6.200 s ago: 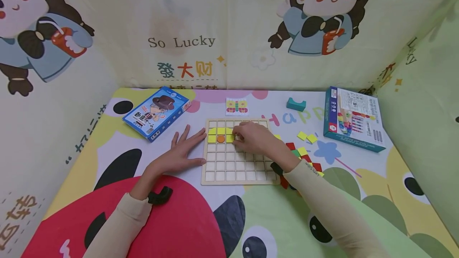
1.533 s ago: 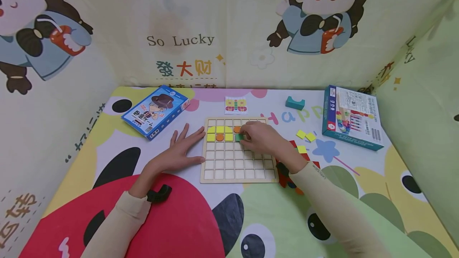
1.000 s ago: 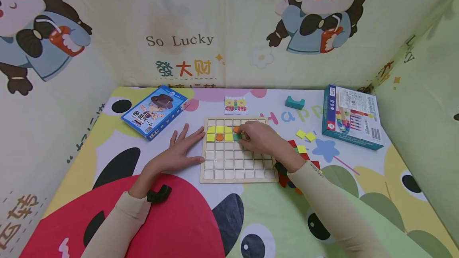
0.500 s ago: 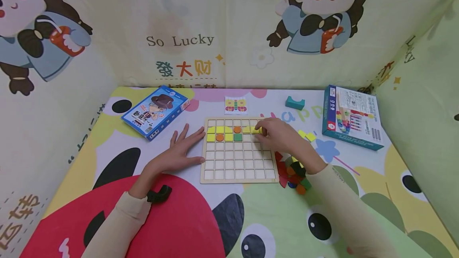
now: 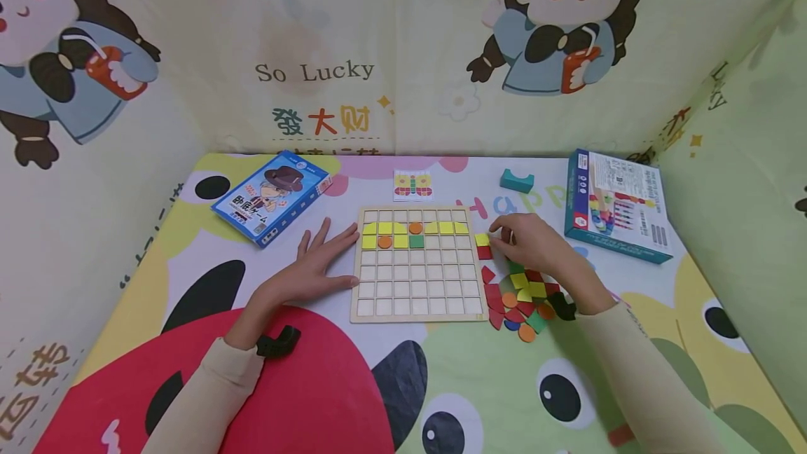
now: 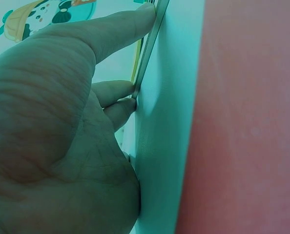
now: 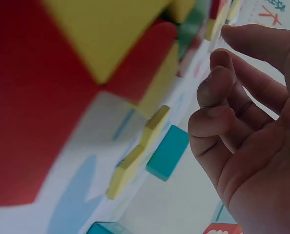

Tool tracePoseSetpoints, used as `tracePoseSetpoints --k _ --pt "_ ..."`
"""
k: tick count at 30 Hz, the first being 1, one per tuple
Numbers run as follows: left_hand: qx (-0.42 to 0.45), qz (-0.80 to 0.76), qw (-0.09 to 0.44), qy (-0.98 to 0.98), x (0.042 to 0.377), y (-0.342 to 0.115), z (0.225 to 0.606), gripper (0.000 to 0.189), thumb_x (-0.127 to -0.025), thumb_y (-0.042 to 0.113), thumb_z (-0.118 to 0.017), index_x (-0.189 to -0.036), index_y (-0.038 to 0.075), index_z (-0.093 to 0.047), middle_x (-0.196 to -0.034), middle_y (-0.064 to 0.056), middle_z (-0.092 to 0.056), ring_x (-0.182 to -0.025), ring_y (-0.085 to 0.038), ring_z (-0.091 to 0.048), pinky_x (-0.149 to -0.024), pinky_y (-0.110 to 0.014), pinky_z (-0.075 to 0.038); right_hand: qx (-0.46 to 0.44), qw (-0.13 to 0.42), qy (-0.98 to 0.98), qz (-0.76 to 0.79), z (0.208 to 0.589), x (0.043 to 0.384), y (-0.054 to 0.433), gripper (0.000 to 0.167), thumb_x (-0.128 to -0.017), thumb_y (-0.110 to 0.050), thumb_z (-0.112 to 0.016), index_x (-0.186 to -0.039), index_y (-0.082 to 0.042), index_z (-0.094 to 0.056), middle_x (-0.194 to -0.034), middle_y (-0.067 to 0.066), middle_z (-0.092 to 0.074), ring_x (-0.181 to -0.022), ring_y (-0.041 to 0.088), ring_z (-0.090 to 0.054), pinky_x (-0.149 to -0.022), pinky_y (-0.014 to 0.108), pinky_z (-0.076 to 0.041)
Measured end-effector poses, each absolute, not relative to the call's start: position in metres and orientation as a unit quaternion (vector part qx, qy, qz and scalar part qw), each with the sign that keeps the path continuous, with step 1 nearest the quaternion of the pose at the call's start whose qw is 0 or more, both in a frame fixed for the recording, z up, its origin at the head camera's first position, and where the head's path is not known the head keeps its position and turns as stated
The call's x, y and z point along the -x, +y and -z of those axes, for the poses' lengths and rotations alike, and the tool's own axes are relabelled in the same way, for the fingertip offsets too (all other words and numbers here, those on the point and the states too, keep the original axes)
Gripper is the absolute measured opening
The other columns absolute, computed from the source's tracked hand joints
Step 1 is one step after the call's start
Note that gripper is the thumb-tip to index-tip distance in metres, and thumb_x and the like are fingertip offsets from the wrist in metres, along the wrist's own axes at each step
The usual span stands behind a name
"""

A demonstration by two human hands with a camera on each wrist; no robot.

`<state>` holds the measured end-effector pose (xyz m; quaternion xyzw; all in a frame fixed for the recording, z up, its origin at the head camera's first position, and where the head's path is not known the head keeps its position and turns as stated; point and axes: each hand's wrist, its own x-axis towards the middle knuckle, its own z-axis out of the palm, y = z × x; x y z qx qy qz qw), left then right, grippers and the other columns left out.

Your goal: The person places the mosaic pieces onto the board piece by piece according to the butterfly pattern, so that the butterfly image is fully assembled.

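Observation:
A wooden grid board [image 5: 419,291] lies mid-table. Its second row carries yellow pieces [image 5: 445,228] on both sides of an orange disc [image 5: 415,228]; below are yellow squares, another orange disc [image 5: 384,242] and a green square [image 5: 417,240]. My left hand [image 5: 318,265] rests flat with spread fingers, thumb and fingertips against the board's left edge, as the left wrist view also shows. Right of the board, my right hand [image 5: 526,240] hovers with loosely bent fingers beside a loose yellow square tile [image 5: 482,239]. Thumb and forefinger stand apart in the right wrist view, nothing between them.
A pile of coloured tiles [image 5: 509,300] lies right of the board, below the right hand. Behind the board is a butterfly pattern card [image 5: 412,186]. A teal block [image 5: 517,181], a blue box [image 5: 272,198] and a teal-edged box [image 5: 621,212] stand farther back.
Since the earliest frame, the orange disc, green square and yellow pieces at right have appeared on the board. My right hand has just left the last yellow piece and moved right; the left stays.

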<state>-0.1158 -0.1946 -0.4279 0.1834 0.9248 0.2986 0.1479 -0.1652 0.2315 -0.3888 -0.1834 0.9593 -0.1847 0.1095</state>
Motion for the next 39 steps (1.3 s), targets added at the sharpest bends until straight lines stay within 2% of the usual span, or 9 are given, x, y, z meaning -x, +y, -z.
tracePoseSetpoints --k 12,19,27,34,39 --pt "-0.188 -0.303 0.145 0.923 0.1153 -0.1948 0.4279 0.093 -0.091 0.046 -0.076 -0.169 0.022 -0.030 -0.180 -0.002 -0.020 -0.167 -0.040 0.013 -0.129 -0.070 0.015 0.211 0.138 0.952 0.173 0.3916 0.1688 0.2354 0.038 -0.099 -0.018 -0.075 -0.136 -0.011 -0.072 -0.101 0.006 -0.073 -0.088 0.018 -0.061 -0.073 0.026 -0.058" --pt "-0.187 -0.303 0.146 0.923 0.1147 -0.1942 0.4275 0.093 -0.091 0.046 -0.076 -0.169 0.023 -0.030 -0.180 -0.003 -0.020 -0.167 -0.040 0.014 -0.129 -0.070 0.015 0.208 0.146 0.953 0.166 0.3907 0.1704 0.2343 0.036 -0.098 -0.018 -0.076 -0.133 -0.012 -0.073 -0.100 0.007 -0.074 -0.090 0.019 -0.061 -0.073 0.027 -0.059" --pt "-0.184 -0.302 0.147 0.924 0.1144 -0.1944 0.4277 0.094 -0.090 0.046 -0.077 -0.169 0.023 -0.030 -0.180 -0.002 -0.020 -0.167 -0.040 0.014 -0.129 -0.070 0.015 0.203 0.124 0.959 0.155 0.3896 0.1706 0.2317 0.029 -0.099 -0.019 -0.074 -0.127 -0.011 -0.075 -0.097 0.006 -0.074 -0.087 0.019 -0.063 -0.074 0.030 -0.059" --pt "-0.181 -0.300 0.147 0.925 0.1146 -0.1948 0.4283 0.095 -0.090 0.046 -0.078 -0.169 0.024 -0.030 -0.180 -0.002 -0.020 -0.167 -0.040 0.013 -0.129 -0.071 0.015 0.205 0.128 0.956 0.167 0.3901 0.1726 0.2329 0.032 -0.097 -0.025 -0.078 -0.125 -0.010 -0.075 -0.090 0.001 -0.071 -0.084 0.016 -0.061 -0.071 0.026 -0.054" --pt "-0.181 -0.302 0.146 0.925 0.1143 -0.1942 0.4276 0.095 -0.090 0.045 -0.078 -0.169 0.024 -0.030 -0.180 -0.002 -0.020 -0.167 -0.040 0.013 -0.129 -0.070 0.015 0.203 0.125 0.957 0.164 0.3907 0.1739 0.2317 0.032 -0.096 -0.024 -0.079 -0.125 -0.011 -0.075 -0.091 0.002 -0.072 -0.085 0.018 -0.062 -0.072 0.027 -0.056"
